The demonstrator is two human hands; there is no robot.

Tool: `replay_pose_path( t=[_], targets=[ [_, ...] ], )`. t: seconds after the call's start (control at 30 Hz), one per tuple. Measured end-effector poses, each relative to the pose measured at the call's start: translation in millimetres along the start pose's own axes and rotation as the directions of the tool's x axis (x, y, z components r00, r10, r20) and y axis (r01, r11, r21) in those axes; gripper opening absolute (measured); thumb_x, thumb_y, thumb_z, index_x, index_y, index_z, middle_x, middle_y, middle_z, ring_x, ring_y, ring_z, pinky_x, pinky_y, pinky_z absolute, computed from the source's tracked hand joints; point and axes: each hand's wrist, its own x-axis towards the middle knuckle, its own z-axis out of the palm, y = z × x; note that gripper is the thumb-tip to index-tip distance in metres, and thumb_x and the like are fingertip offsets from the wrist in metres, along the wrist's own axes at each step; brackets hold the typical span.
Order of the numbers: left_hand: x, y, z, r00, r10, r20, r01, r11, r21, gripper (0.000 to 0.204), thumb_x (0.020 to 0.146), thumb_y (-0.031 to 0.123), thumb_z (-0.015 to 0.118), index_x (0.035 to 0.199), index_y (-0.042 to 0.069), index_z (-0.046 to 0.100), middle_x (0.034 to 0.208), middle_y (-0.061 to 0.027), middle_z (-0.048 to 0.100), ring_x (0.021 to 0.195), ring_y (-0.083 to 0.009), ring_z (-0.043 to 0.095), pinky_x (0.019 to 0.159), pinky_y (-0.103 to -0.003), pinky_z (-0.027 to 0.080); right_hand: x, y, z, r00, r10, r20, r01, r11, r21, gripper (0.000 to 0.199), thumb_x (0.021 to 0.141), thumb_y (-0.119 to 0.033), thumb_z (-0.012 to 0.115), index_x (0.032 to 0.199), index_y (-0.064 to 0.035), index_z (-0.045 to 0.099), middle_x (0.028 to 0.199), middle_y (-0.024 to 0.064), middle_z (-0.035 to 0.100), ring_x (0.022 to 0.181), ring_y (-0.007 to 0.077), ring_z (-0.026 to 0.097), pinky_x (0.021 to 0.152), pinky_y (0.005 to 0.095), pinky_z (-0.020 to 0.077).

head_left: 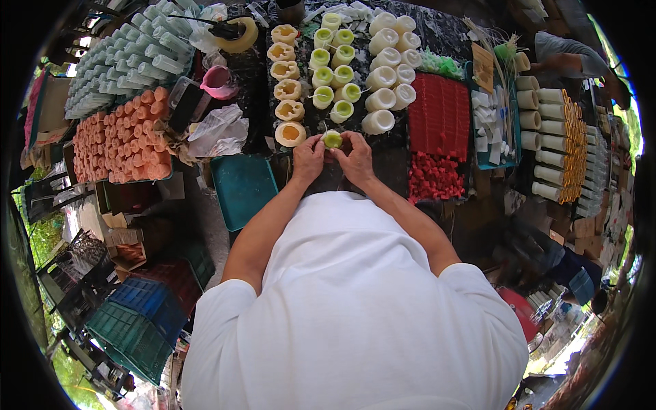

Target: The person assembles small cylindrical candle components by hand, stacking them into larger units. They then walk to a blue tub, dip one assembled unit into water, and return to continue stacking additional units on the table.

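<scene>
Both of my hands are at the near edge of the black-covered table. My left hand (309,158) grips the left side of a small green-topped candle (332,139), with thumb and fingers bent against it. From the other side, my right hand (357,160) closes its fingers on the same candle; its lower part is hidden. Just beyond stand rows of similar pale candles with green tops (322,76). To their left is a row of cream wax shells (284,70) with jagged openings. On the right are rows of hollow white wax cups (386,57).
Pinkish-orange pieces (123,140) and pale translucent cylinders (133,58) crowd the left. A teal tray (244,191) lies near my left forearm. Red sheets (441,109) and red bits (435,176) lie right. A pink cup (219,82) and tape roll (239,35) stand back left. Another person's arm (570,65) reaches in far right.
</scene>
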Motion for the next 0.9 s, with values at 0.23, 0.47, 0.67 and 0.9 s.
replay_pose_path(
  t=[0.23, 0.47, 0.67, 0.9],
  targets=[
    [2.6, 10.4, 5.8, 0.999, 0.016, 0.029, -0.017, 1.0, 0.018, 0.03, 0.105, 0.012, 0.055, 0.128, -0.005, 0.064, 0.097, -0.0104, 0.074, 0.075, -0.0161, 0.074, 0.065, -0.029, 0.064, 7.4, 5.6, -4.4, 0.992, 0.124, 0.021, -0.123, 0.992, -0.04, 0.038, 0.077, -0.013, 0.083, 0.106, 0.0004, 0.064, 0.095, 0.0139, 0.067, 0.084, 0.0258, 0.068, 0.079, 0.0376, 0.0555],
    [-1.3, 22.2, 3.4, 0.993, -0.012, 0.114, -0.005, 0.988, 0.152, 0.045, 0.104, 0.014, 0.06, 0.148, 0.008, 0.054, 0.094, -0.0056, 0.067, 0.073, -0.0131, 0.067, 0.066, -0.029, 0.059, 6.4, 10.7, 1.3, 0.96, 0.278, 0.037, -0.278, 0.929, 0.245, 0.036, 0.08, -0.008, 0.079, 0.112, 0.0005, 0.064, 0.101, 0.01, 0.072, 0.089, 0.0162, 0.069, 0.083, 0.0306, 0.0558],
    [-1.6, 17.5, -7.5, 0.955, 0.212, 0.207, -0.292, 0.79, 0.538, 0.066, 0.092, 0.012, 0.075, 0.153, 0.013, 0.05, 0.109, -0.0103, 0.06, 0.089, -0.0192, 0.063, 0.082, -0.033, 0.054, 3.4, 39.9, 13.4, 0.944, 0.314, 0.1, -0.298, 0.685, 0.665, 0.033, 0.087, 0.0, 0.074, 0.118, -0.0011, 0.064, 0.104, 0.0024, 0.07, 0.093, 0.0109, 0.066, 0.083, 0.0269, 0.056],
    [3.1, 14.0, -1.9, 0.904, 0.392, 0.172, -0.423, 0.757, 0.498, 0.068, 0.085, 0.007, 0.08, 0.148, 0.008, 0.053, 0.114, -0.0132, 0.065, 0.081, -0.0195, 0.067, 0.078, -0.031, 0.055, 5.4, 35.0, 4.6, 0.934, 0.329, 0.138, -0.343, 0.719, 0.605, 0.026, 0.093, -0.002, 0.071, 0.117, 0.0007, 0.064, 0.104, 0.0038, 0.069, 0.092, 0.0122, 0.067, 0.085, 0.029, 0.0585]
  ],
)
